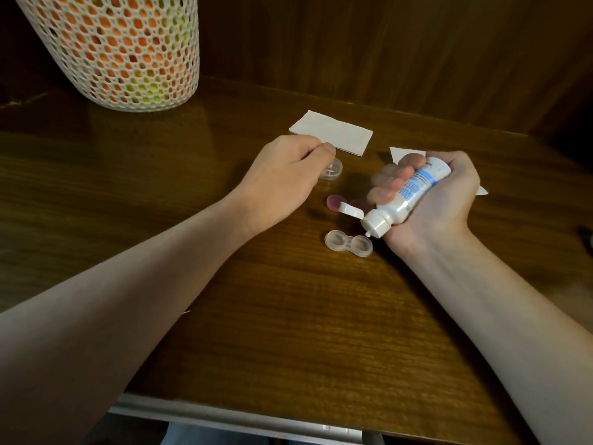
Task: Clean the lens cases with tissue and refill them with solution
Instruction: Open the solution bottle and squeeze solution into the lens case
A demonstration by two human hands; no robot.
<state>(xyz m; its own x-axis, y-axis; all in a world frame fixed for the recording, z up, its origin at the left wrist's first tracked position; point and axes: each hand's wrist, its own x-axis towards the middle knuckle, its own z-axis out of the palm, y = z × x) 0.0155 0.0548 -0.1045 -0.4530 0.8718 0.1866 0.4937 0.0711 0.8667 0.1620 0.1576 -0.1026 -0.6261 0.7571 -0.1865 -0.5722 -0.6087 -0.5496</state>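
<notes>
Dark wooden surface (pixel 288 316) carries an open lens case (pixel 348 245). Right hand (pixel 439 200) grips the solution bottle (pixel 407 197), its nozzle tilted just beside one well; left hand (pixel 282 178) pinches another case (pixel 107 170). Squeezing off-centre would likely spill solution.

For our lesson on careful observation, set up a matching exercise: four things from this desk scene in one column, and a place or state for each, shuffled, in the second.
Things
1. solution bottle
2. folded tissue
3. pink cap
4. mesh basket

Places or states
A. far left corner of the desk
B. tilted nozzle-down in the right hand, flip lid open
C. lying flat beyond the left hand
D. on the desk between the two hands

Pairs: 1-B, 2-C, 3-D, 4-A
</notes>
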